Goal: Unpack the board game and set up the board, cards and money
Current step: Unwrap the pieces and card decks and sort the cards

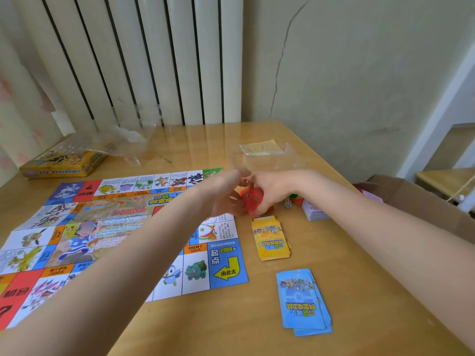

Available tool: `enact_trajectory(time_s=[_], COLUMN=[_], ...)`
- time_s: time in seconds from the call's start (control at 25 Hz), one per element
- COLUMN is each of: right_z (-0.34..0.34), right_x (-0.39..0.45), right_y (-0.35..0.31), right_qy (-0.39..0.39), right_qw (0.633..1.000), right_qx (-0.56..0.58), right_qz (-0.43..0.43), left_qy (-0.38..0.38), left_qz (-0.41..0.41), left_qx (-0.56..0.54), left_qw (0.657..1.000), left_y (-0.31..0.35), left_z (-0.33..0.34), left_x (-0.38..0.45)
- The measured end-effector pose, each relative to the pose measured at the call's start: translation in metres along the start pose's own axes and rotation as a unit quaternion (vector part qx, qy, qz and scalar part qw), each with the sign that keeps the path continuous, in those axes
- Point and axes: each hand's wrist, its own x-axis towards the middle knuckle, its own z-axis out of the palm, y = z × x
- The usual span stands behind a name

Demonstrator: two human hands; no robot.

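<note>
One blue card stack (pixel 303 303), one yellow (pixel 271 238) — both hands (pixel 226 194) (pixel 267 191) holding red cards (pixel 252 201)

The wooden table (pixel 200 327) in front of me carried the game board (pixel 84 235), which lay unfolded and flat on its left half. At the far left edge sat the yellow game box (pixel 61 163), with crumpled clear wrap (pixel 123 142) on and beside it. Just right of the board lay a yellow card stack (pixel 271 240); nearer to me, a blue card stack (pixel 303 301), slightly fanned. Further right I noted a white die (pixel 288 202) and a pale stack of paper money (pixel 314 210). A clear plastic bag (pixel 270 155) holding a yellowish slip lay toward the far edge.
</note>
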Motion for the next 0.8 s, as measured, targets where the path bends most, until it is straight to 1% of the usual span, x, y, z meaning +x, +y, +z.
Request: enact_trajectory(time_s=[0.12, 0.16, 0.24, 0.32, 0.36, 0.44, 0.52, 0.6, 0.8], right_z=[-0.001, -0.002, -0.002, 0.001, 0.002, 0.005, 0.006, 0.007, 0.009], right_x=[-0.011, -0.013, -0.014, -0.014, -0.013, -0.013, -0.014, -0.016, -0.018], right_y=[0.004, 0.004, 0.002, -0.004, -0.006, -0.011, -0.014, -0.015, -0.016], right_qy=[0.002, 0.022, 0.08, 0.094, 0.094, 0.094, 0.095, 0.102, 0.113], right_qw=[0.998, 0.995, 0.982, 0.975, 0.975, 0.971, 0.958, 0.949, 0.956], right_qx=[0.062, 0.089, 0.145, 0.15, 0.145, 0.166, 0.224, 0.251, 0.221], right_qz=[0.012, 0.027, 0.087, 0.135, 0.143, 0.145, 0.15, 0.162, 0.157], left_qy=[0.012, 0.024, 0.048, 0.054, 0.05, 0.037, 0.028, 0.024, 0.037], left_qz=[0.005, 0.009, 0.009, 0.005, 0.006, 0.011, 0.009, -0.002, 0.001], left_qx=[-0.004, -0.017, -0.035, -0.026, -0.023, -0.021, -0.017, -0.02, -0.026], left_qw=[1.0, 1.0, 0.998, 0.998, 0.998, 0.999, 0.999, 1.0, 0.999], left_y=[0.001, 0.001, 0.001, 0.001, 0.001, 0.004, 0.008, 0.011, 0.01], left_z=[-0.005, -0.007, -0.006, 0.001, 0.005, 0.012, 0.014, 0.015, 0.014], left_x=[0.003, 0.004, 0.004, 0.002, 0.001, -0.001, -0.002, -0.002, -0.01])
